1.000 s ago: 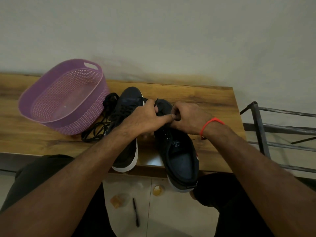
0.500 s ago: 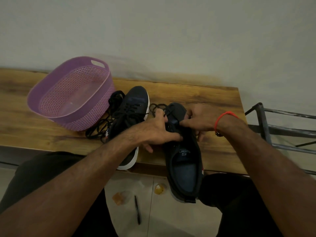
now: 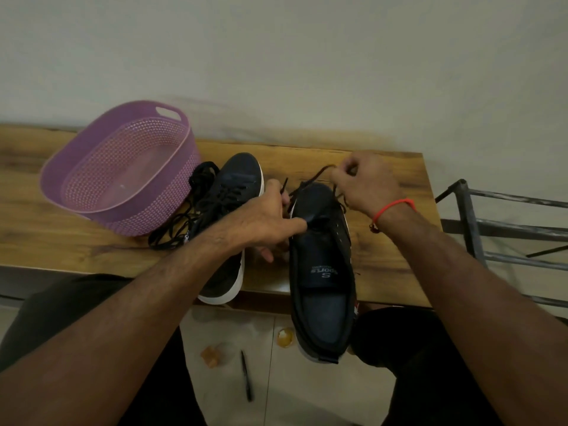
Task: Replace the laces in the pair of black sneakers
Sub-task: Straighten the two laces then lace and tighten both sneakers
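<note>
Two black sneakers lie on a wooden table (image 3: 390, 167). The right sneaker (image 3: 322, 272) hangs its heel over the front edge, tongue showing an "S" logo. My left hand (image 3: 264, 222) grips this sneaker near its toe, thumb laid across the tongue, with one end of the black lace (image 3: 313, 176) sticking up by the fingers. My right hand (image 3: 359, 182) pinches the lace beyond the toe and holds it taut. The left sneaker (image 3: 229, 210), laced, with a white sole, lies partly under my left forearm.
A purple perforated basket (image 3: 123, 167) stands at the table's left. A loose pile of black laces (image 3: 181, 222) lies between it and the left sneaker. A metal rack (image 3: 498, 229) stands to the right. On the floor lie a pen (image 3: 246, 376) and small scraps.
My right hand has moved from the sneaker's toe away toward the wall, drawing the lace out. My left hand still holds the sneaker, which sits nearer me.
</note>
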A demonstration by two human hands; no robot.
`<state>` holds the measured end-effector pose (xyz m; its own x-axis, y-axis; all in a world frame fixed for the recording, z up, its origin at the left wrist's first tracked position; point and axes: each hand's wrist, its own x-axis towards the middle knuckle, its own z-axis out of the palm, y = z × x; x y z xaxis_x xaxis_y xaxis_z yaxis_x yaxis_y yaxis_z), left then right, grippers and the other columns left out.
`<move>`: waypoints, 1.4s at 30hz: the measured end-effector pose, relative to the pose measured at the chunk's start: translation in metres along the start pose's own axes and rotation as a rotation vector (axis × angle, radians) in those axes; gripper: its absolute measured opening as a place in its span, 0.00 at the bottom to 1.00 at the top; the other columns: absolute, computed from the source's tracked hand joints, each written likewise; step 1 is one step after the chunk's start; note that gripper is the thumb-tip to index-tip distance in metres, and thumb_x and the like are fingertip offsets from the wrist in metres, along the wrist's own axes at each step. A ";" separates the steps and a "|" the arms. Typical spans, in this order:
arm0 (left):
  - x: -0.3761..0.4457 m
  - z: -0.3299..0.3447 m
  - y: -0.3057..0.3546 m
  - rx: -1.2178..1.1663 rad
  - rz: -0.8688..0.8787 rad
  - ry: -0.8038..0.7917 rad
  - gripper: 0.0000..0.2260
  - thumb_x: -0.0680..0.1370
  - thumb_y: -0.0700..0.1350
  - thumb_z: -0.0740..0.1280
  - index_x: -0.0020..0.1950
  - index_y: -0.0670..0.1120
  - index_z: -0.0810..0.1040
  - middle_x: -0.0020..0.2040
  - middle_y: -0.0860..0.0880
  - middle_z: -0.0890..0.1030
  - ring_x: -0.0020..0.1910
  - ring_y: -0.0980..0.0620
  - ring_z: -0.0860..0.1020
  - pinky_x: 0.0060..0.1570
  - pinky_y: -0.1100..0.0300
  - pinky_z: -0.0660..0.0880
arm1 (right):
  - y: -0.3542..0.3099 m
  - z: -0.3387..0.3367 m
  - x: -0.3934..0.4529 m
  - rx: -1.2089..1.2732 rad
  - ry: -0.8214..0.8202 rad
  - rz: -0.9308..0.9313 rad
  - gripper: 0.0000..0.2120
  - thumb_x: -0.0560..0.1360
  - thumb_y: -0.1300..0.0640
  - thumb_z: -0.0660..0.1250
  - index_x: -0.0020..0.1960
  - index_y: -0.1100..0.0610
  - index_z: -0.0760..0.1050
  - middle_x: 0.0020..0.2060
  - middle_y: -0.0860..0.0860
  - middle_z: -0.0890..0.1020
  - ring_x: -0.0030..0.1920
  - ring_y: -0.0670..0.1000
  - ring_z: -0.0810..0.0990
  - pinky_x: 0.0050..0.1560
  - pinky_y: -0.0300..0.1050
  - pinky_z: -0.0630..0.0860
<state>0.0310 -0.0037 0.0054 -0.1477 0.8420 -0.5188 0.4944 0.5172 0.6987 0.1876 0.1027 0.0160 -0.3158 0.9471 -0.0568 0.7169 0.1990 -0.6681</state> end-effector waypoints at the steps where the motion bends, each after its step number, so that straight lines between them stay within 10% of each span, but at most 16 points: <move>1: 0.000 0.000 0.000 -0.001 0.005 0.017 0.20 0.80 0.48 0.71 0.62 0.52 0.61 0.57 0.47 0.79 0.43 0.48 0.86 0.31 0.58 0.81 | 0.000 -0.004 0.002 0.072 0.091 0.006 0.06 0.78 0.53 0.66 0.47 0.55 0.78 0.37 0.46 0.78 0.43 0.50 0.79 0.43 0.45 0.77; 12: 0.004 -0.012 -0.002 -0.065 0.324 0.483 0.11 0.86 0.49 0.57 0.60 0.47 0.77 0.55 0.47 0.78 0.38 0.51 0.81 0.27 0.59 0.80 | 0.009 -0.024 0.015 0.181 0.228 -0.123 0.11 0.82 0.61 0.60 0.55 0.50 0.79 0.41 0.46 0.84 0.37 0.36 0.79 0.38 0.26 0.72; 17: 0.003 -0.007 0.001 -0.148 0.406 0.488 0.10 0.83 0.45 0.66 0.63 0.48 0.83 0.48 0.52 0.78 0.35 0.56 0.82 0.29 0.63 0.80 | 0.005 -0.030 0.017 0.547 0.055 -0.058 0.22 0.75 0.76 0.58 0.51 0.53 0.81 0.45 0.51 0.82 0.40 0.49 0.82 0.38 0.39 0.79; 23: -0.001 0.004 0.010 -0.322 0.368 0.458 0.07 0.77 0.43 0.75 0.53 0.49 0.82 0.44 0.51 0.85 0.29 0.54 0.81 0.25 0.55 0.80 | 0.005 -0.015 0.003 0.239 -0.439 -0.217 0.14 0.79 0.52 0.69 0.64 0.48 0.79 0.55 0.41 0.82 0.50 0.36 0.79 0.44 0.31 0.71; 31: 0.000 0.005 0.009 -0.544 0.282 0.367 0.06 0.79 0.47 0.73 0.55 0.50 0.84 0.48 0.50 0.86 0.32 0.53 0.80 0.25 0.60 0.75 | 0.010 -0.016 0.008 0.275 -0.314 -0.200 0.04 0.76 0.54 0.72 0.49 0.52 0.83 0.41 0.48 0.86 0.45 0.49 0.84 0.51 0.51 0.82; 36: 0.001 0.005 0.010 -0.592 0.288 0.391 0.07 0.78 0.45 0.74 0.55 0.50 0.86 0.44 0.51 0.83 0.30 0.61 0.75 0.26 0.63 0.73 | 0.004 -0.013 0.002 0.342 -0.438 -0.256 0.09 0.77 0.50 0.71 0.55 0.52 0.83 0.38 0.39 0.84 0.39 0.34 0.79 0.39 0.29 0.73; 42: 0.003 0.006 0.011 -0.448 0.254 0.342 0.08 0.78 0.47 0.74 0.56 0.53 0.83 0.44 0.57 0.81 0.29 0.61 0.75 0.27 0.61 0.74 | 0.008 -0.013 0.003 0.322 -0.385 -0.223 0.05 0.76 0.56 0.72 0.49 0.56 0.83 0.34 0.44 0.84 0.35 0.36 0.79 0.37 0.29 0.73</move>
<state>0.0416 0.0036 0.0087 -0.3754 0.9104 -0.1740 0.1530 0.2460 0.9571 0.2003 0.1108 0.0206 -0.6866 0.7179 -0.1149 0.3994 0.2404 -0.8847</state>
